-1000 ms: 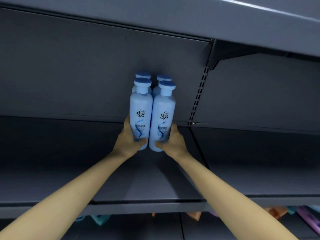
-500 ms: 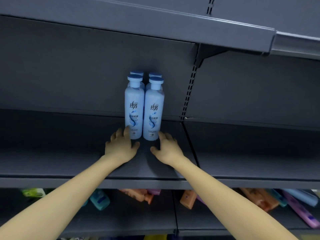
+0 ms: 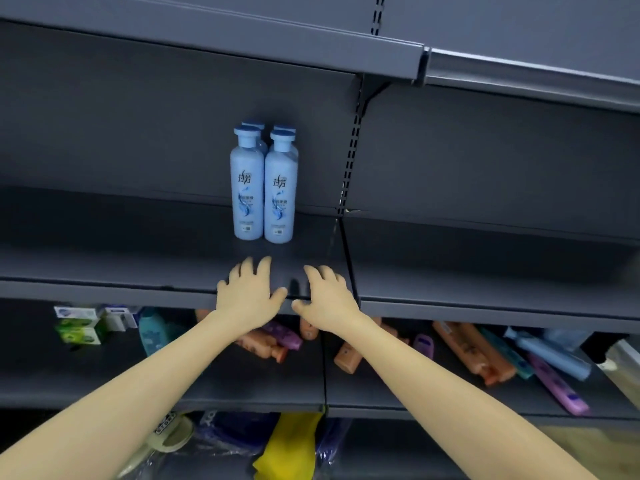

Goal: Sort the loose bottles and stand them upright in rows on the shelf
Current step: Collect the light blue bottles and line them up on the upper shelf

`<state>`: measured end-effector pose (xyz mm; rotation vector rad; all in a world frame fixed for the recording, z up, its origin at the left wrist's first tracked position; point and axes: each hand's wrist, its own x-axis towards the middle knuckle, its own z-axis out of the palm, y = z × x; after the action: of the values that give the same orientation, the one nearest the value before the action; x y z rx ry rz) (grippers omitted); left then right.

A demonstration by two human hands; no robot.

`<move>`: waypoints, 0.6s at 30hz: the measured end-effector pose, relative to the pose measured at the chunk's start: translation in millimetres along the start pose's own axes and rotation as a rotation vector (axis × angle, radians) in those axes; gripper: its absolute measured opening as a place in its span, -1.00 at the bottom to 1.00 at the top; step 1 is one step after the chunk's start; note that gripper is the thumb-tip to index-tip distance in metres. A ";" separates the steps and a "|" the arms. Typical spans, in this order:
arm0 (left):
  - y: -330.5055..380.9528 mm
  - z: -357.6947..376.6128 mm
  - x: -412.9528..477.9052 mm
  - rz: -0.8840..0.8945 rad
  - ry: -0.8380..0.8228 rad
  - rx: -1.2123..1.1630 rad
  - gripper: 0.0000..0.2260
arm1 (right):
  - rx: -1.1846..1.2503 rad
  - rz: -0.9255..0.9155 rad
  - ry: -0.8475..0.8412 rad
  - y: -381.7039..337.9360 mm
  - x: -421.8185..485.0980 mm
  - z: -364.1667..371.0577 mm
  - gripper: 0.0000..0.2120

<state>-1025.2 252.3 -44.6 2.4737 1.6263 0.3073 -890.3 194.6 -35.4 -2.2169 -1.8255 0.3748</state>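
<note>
"Counting four stood up so far, are you?"

"Four, yes. Two pale blue bottles [image 3: 247, 199] stand side by side, touching, caps up and labels facing out. A back pair [image 3: 252, 125] is tucked right behind them, with little more than the caps showing. They sit toward the back of the shelf [image 3: 121, 258], near its right end by the slotted upright [image 3: 350, 161]."

"And the hands?"

"Both empty. The left hand [image 3: 247, 296] and right hand [image 3: 327, 299] lie over the shelf's front edge, fingers spread and loose. They grip nothing and are well clear of the bottles."

"So nearly finished?"

"Hardly, I'd say. That's one small block of one kind. The lower shelf [image 3: 259, 382] has plenty lying loose on their sides: orange bottles [image 3: 347, 358], a purple bottle [image 3: 557, 388] and a long blue bottle [image 3: 554, 356] toward its right end, and a teal bottle [image 3: 152, 332] toward its left. Most of the sorting looks to be ahead."

"What next, then?"

"Probably reaching down into that heap, though I can't tell for which one."
</note>
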 end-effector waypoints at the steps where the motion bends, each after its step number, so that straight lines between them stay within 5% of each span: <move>1: 2.7 1.8 -8.7 -0.004 -0.008 0.001 -0.39 | -0.010 0.002 -0.007 2.1 -7.2 -0.2 -0.33; 18: -4.3 43.1 -134.9 -0.193 -0.085 0.003 -0.40 | -0.069 -0.096 -0.176 5.6 -95.9 50.2 -0.34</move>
<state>-1069.8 129.0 -98.1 2.2747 1.8123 0.1716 -920.3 100.6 -80.3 -2.1918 -2.0558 0.5097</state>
